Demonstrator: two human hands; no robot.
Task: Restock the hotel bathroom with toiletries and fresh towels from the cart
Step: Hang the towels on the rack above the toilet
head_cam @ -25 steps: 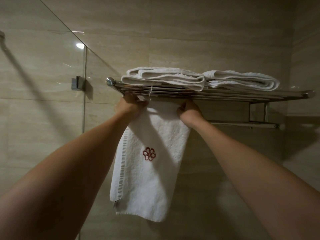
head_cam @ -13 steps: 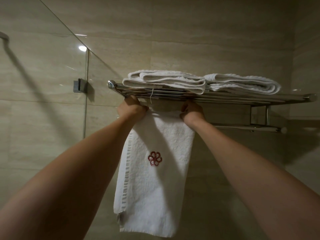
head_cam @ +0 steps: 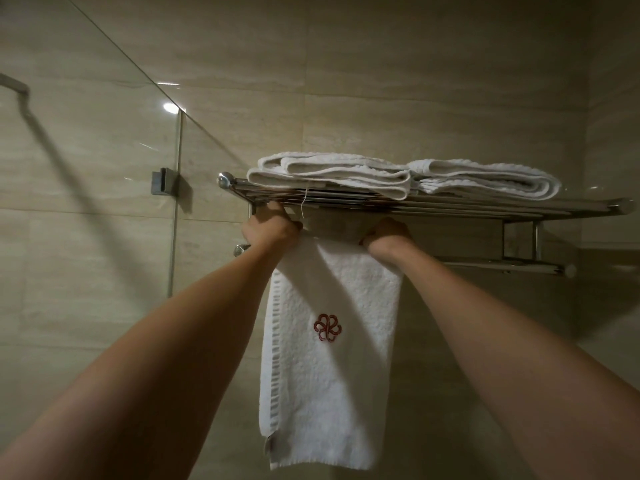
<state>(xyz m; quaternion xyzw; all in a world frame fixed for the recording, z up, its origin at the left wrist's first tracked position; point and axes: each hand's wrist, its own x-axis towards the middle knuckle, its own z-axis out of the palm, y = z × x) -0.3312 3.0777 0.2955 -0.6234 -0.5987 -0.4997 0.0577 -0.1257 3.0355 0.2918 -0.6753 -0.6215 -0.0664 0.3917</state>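
Left of the left grip point(head_cam: 270, 227), a glass panel point(head_cam: 104, 157) joins the beige tiled wall point(head_cam: 381, 81) by a metal clamp point(head_cam: 162, 181), with perhaps a shower arm point(head_cam: 15, 86) beyond.

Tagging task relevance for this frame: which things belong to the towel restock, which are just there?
Job: hanging towel, gripped at its top by left hand and right hand; lower rail; folded towels on the rack shelf.
Just there: glass panel, its clamp, tiled wall.

Shelf: wall-mounted chrome rack of parallel metal bars point(head_cam: 485, 209)
Left on shelf: folded white terry towel point(head_cam: 329, 173)
Right on shelf: second folded white terry towel point(head_cam: 485, 176), touching the first
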